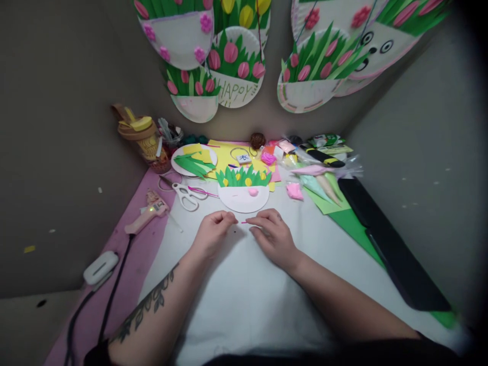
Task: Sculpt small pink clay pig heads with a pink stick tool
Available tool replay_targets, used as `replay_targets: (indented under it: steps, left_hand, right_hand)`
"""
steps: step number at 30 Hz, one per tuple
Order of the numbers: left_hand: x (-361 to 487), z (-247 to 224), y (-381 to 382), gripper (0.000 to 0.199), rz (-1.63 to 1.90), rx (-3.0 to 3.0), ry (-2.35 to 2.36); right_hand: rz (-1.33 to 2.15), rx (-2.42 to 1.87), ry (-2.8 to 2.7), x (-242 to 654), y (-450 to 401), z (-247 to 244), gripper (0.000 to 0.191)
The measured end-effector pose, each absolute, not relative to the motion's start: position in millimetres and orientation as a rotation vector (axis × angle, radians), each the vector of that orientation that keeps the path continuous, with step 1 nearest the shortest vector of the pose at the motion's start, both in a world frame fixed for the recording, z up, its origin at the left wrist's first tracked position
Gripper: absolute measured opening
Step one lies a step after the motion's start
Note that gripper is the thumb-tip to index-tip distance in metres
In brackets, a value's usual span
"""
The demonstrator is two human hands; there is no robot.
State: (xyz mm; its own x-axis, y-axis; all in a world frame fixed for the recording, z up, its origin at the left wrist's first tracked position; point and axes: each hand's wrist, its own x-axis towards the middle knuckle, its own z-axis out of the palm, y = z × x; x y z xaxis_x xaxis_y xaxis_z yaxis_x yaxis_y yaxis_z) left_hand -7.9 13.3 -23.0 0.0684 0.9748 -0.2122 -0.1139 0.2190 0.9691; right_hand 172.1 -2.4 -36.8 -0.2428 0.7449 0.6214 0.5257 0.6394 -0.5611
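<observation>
My left hand (215, 231) is closed, thumb against index finger; whether anything is pinched there is too small to see. Facing it, my right hand (275, 239) has its index finger stretched out and its thumb apart below. A short, thin pink strip (244, 222) lies at that index fingertip, between the two hands. Just beyond them rests a white paper plate craft (243, 200) with green paper grass, yellow paper flowers and a pink oval piece on its front. White-handled scissors (186, 197) lie to its left, with a thin magenta strip (204, 191) beside them.
A pink glue gun (148, 213) with a cord lies at left, near a tumbler (145, 140). Another plate (179, 165) holds green paper pieces. Bags of coloured clay (320, 180) and a long black object (389, 244) are at right. Finished plate crafts (244, 89) hang on the wall.
</observation>
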Motion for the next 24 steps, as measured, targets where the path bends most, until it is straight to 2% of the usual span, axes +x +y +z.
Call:
replay_targets:
  steps: [3,9,15,18,21,24]
  left_hand:
    - [0,-24,7,0.032,0.980,1.101,1.163]
    - [9,-27,0,0.035,0.925,1.168,1.106]
    - [14,-24,-6,0.040,0.962,1.060,1.120]
    - [20,-17,-9,0.038,1.023,0.856,1.085]
    - [29,0,-9,0.050,1.141,0.401,0.901]
    - [36,22,-4,0.058,1.088,0.106,0.742]
  right_hand:
    - [0.285,-1.020,-1.844,168,-6,-35,0.024]
    - [0.271,-1.048,-1.774,163,-8,-37,0.012]
    - [0.189,-1.011,-1.790,162,-5,-34,0.015]
    - [0.128,-0.973,-1.793,161,-7,-28,0.018]
    - [0.088,-0.920,-1.827,156,-12,-20,0.021]
    - [0.027,-0.830,-1.866,150,-14,-14,0.026]
